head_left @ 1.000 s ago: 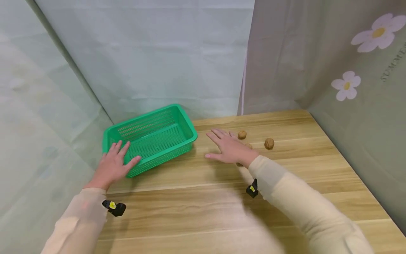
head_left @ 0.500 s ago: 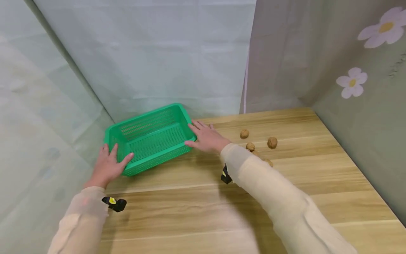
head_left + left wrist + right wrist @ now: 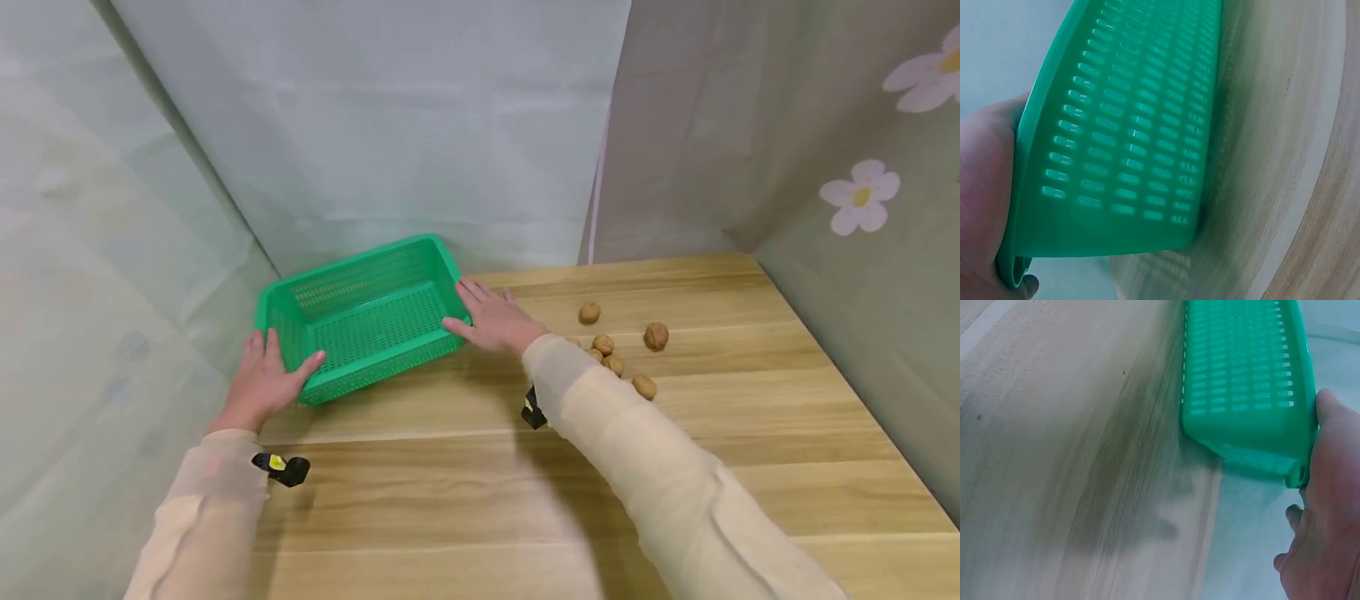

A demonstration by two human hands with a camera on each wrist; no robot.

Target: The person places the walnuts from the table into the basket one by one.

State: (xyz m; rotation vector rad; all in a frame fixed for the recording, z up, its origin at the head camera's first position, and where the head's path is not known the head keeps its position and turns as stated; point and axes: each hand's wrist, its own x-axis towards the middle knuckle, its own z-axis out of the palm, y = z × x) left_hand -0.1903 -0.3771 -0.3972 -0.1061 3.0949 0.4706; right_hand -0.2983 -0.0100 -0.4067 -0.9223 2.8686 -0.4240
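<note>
An empty green plastic basket (image 3: 375,358) with perforated walls stands at the left back of the wooden table. My left hand (image 3: 262,379) holds its near left corner, thumb over the front rim and fingers along the left end. In the left wrist view, a fingertip (image 3: 1030,285) shows beneath the rim. At the basket's right end, my right hand (image 3: 495,321) grips the rim with its thumb at the near corner. Fingers (image 3: 1294,519) reach below that rim in the right wrist view. Several brown walnuts (image 3: 603,344) lie to the right, some partly behind the right forearm.
Pale cloth walls (image 3: 420,133) close off the back and left, with the basket near them. A grey wall with printed flowers (image 3: 861,197) borders the right edge of the table (image 3: 420,500). Small black devices (image 3: 285,469) are strapped to both wrists.
My right hand has moved left from beside the walnuts to the basket's right end and taken hold there. The left hand has settled at the left corner. The view has shifted slightly.
</note>
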